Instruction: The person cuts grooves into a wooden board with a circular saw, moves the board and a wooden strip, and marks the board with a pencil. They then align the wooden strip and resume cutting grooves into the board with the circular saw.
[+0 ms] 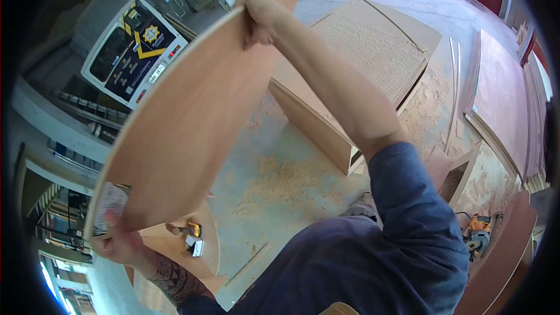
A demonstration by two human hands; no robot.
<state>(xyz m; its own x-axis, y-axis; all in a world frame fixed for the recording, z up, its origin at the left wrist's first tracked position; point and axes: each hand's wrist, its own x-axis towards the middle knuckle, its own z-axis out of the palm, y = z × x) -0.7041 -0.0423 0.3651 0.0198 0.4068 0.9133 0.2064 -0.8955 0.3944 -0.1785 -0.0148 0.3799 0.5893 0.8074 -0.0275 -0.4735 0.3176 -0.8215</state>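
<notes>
I hold a large wooden panel [181, 122] raised and tilted in front of me. My right hand [261, 20] is closed over its upper edge near the far end. At the near lower corner my left hand [121, 244] grips the panel, with the thumb on its face. A printed paper label [114, 201] is on the panel just above that thumb. Beyond the panel, a wooden box-like frame [315, 131] stands on the floor. Its top sheet [373, 41] carries a ridged, tan coating that looks like spread glue.
Sawdust [280, 181] and thin strips litter the floor. A yellow cordless drill [193, 229] lies on a board at lower left. An orange power saw [479, 233] sits at right, near stacked sheets [501, 99]. A van [131, 52] is parked at the back left.
</notes>
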